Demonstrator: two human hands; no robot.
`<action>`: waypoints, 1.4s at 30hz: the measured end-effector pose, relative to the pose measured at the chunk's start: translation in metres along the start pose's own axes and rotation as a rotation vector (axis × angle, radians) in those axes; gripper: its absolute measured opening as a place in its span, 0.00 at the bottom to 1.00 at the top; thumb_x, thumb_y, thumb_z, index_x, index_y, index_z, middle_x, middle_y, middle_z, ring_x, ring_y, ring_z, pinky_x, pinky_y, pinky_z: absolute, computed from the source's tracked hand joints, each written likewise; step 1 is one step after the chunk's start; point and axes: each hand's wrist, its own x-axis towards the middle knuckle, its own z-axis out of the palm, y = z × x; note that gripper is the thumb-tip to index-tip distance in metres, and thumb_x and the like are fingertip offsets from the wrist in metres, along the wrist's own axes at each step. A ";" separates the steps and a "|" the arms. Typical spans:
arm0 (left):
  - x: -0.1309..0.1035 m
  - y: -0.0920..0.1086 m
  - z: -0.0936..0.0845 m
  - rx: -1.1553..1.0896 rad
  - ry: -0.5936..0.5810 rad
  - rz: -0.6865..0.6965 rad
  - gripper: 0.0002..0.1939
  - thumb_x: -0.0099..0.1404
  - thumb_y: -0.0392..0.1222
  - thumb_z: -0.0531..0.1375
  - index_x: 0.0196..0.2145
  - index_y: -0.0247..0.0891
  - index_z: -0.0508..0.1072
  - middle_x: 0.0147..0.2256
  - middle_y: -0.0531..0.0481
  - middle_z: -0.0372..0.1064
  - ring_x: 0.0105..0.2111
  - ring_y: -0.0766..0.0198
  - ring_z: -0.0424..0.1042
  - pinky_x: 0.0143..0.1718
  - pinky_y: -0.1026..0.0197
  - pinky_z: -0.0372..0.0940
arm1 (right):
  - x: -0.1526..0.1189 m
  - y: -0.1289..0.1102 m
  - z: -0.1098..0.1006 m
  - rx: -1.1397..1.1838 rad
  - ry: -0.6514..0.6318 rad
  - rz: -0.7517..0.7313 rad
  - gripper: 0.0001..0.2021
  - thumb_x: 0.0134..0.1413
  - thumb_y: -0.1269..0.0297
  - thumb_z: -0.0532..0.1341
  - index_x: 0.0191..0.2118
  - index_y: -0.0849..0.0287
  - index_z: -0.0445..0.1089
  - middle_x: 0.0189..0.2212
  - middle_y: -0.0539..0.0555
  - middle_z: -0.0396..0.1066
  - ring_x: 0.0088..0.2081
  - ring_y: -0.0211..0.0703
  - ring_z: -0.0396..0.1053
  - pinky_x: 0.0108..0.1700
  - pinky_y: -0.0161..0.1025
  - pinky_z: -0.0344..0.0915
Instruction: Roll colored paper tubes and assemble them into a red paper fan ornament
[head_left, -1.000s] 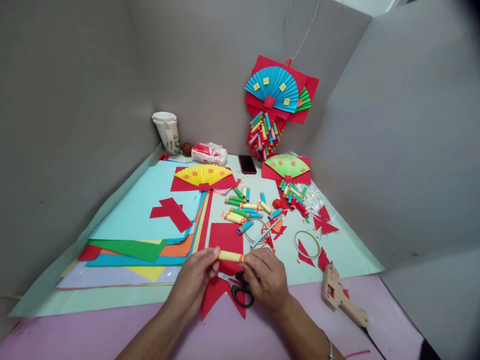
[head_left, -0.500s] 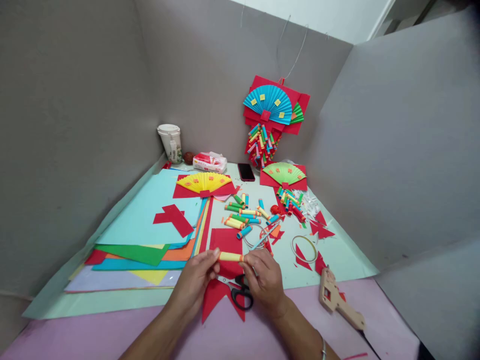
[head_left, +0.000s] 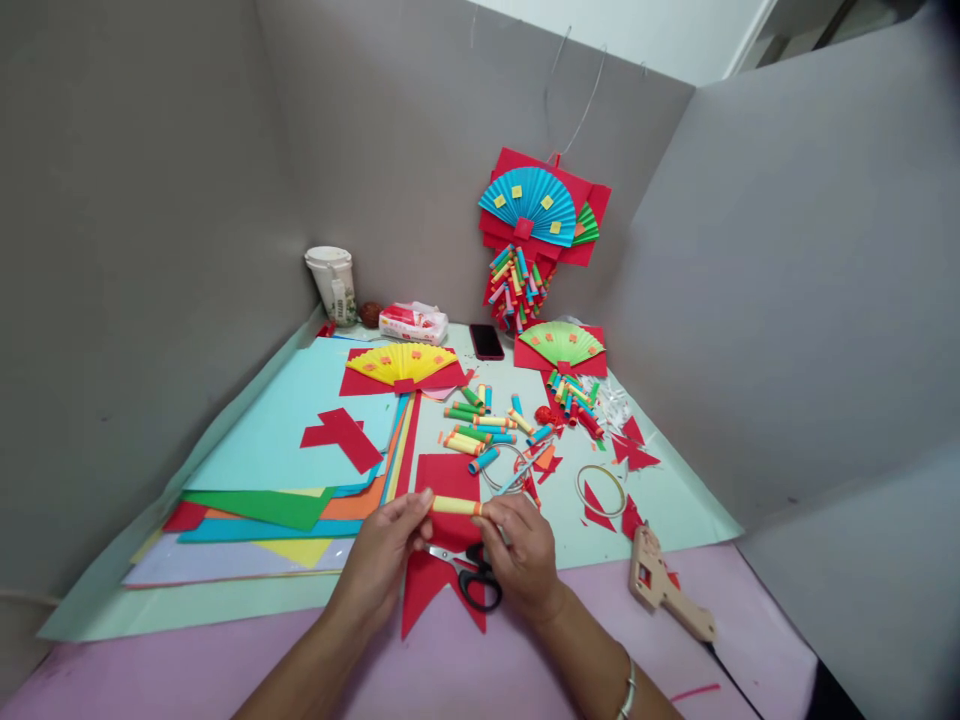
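Note:
Between my two hands a yellow paper roll (head_left: 456,507) with orange ends lies level. My left hand (head_left: 390,540) pinches its left end and my right hand (head_left: 525,550) pinches the right end. Beneath them a red paper strip (head_left: 442,595) with a notched bottom lies on the table. Scissors (head_left: 474,580) with black handles rest on that strip, partly hidden by my right hand. Several paper rolls (head_left: 480,425) in green, yellow and blue lie just beyond. A tape roll (head_left: 600,491) is to the right of my right hand.
Stacked coloured paper (head_left: 277,470) fills the left side. A glue gun (head_left: 667,585) lies at right, near red scraps (head_left: 634,455). Farther back are a yellow fan (head_left: 403,366), a green fan (head_left: 561,345), a phone (head_left: 487,342), a tissue pack (head_left: 412,322) and a cup (head_left: 334,288). A blue-fan decoration (head_left: 529,210) hangs behind.
The whole view has shifted slightly, so things sit a little farther left. Both hands keep their hold on the yellow paper roll, with little visible movement.

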 end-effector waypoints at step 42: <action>-0.017 0.021 0.006 -0.257 0.057 -0.137 0.14 0.48 0.40 0.72 0.31 0.37 0.74 0.20 0.58 0.63 0.20 0.74 0.58 0.23 0.70 0.57 | -0.007 0.011 -0.006 0.263 0.070 0.886 0.13 0.59 0.53 0.60 0.36 0.58 0.71 0.27 0.49 0.64 0.28 0.38 0.62 0.30 0.36 0.61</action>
